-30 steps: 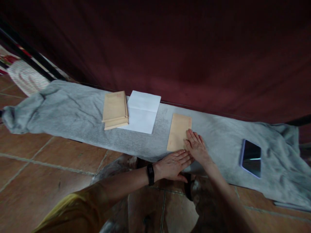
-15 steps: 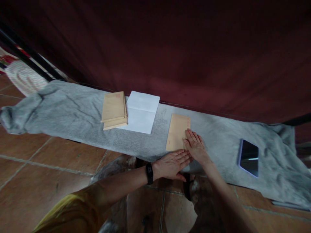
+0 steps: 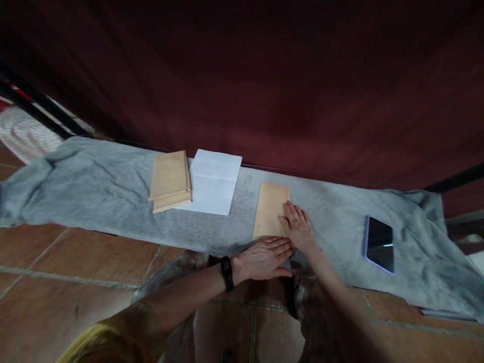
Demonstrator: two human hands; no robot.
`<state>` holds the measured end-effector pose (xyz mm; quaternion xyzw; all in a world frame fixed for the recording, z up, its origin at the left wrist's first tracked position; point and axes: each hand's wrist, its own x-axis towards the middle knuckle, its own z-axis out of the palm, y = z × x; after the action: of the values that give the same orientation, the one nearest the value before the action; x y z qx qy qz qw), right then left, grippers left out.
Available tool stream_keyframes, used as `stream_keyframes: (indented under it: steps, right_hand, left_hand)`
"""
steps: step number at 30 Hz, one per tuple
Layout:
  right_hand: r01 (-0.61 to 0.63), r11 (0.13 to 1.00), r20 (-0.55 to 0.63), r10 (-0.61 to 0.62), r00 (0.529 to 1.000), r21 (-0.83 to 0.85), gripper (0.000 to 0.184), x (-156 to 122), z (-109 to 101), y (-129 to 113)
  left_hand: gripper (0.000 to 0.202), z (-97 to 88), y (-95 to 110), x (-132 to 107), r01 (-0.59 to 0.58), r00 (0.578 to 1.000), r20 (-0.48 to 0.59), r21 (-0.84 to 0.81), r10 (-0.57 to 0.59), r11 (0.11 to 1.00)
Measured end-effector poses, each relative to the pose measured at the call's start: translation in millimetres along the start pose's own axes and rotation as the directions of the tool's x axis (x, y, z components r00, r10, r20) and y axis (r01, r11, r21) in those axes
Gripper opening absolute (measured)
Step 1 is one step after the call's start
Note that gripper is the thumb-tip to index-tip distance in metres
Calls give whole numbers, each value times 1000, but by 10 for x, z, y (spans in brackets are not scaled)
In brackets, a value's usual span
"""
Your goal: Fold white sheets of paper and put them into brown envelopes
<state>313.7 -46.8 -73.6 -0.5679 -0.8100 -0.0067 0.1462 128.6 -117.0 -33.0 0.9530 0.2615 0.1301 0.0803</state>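
A tan paper envelope with small red print lies flat on a grey cloth in front of me. My left hand, with a black band on its wrist, rests across the envelope's near edge, fingers stretched out. Flat over its right edge lies my right hand, fingers extended, its palm close to my left fingertips. The near right corner of the envelope is hidden under my hands. To the left, a small stack of tan envelopes partly covers a creased white sheet of paper.
The grey cloth covers a long, narrow surface. A phone with a purple edge lies on it at the right. Behind hangs a dark red curtain, with black bars at the left. Below is a tiled floor.
The view has shifted slightly, so everything on the cloth appears a little further left and lower. Both hands stay on the envelope in nearly the same pose.
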Motion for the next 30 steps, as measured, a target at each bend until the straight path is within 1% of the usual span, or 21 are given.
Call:
stream_keyframes:
  steps: [3,6,9,11,12,14,16,18,21,24,26,28,30]
  right_hand:
    - [-15,1000,7,15,1000,13,57,7,-22,-12]
    - [-26,999,29,25,999,41,57,5,-58,-35]
    - [-63,995,39,61,997,73,57,-23,-93,-99]
    - [-101,991,30,99,995,81,57,-59,-110,-162]
    - [-111,990,27,109,994,83,57,-82,-117,-195]
    - [-105,991,29,103,994,86,56,-136,-128,-253]
    - [-76,993,38,73,997,91,55,-199,-139,-295]
    - [-43,995,45,39,998,95,54,-267,-151,-327]
    - [12,994,56,-18,998,108,52,-365,-184,-374]
    - [60,985,60,-70,996,159,44,-432,-256,-414]
    - [106,967,59,-123,991,233,39,-447,-326,-419]
    - [168,926,68,-202,977,337,36,-438,-399,-400]
    - [191,883,79,-248,966,429,32,-407,-461,-354]
  left_hand:
    - [48,-100,-73,56,73,997,-30,-92,-76,993]
    - [38,-113,-175,108,212,973,-61,-139,-222,967]
    - [41,-27,-309,148,366,917,-128,-105,-377,925]
    - [48,39,-411,172,432,891,-125,-60,-436,900]
    - [51,63,-463,185,442,891,-101,-37,-443,896]
    - [54,86,-562,221,429,903,-43,1,-428,903]
    - [54,85,-650,274,401,916,3,27,-402,915]
    - [52,82,-723,349,390,920,28,45,-391,920]
    - [53,107,-801,489,400,916,11,76,-402,913]
    - [53,151,-846,631,416,909,-13,103,-417,903]
    - [53,173,-866,705,421,907,-12,112,-422,900]
    - [53,187,-877,754,422,906,-22,121,-423,898]
    - [54,198,-881,773,420,907,-39,132,-419,898]
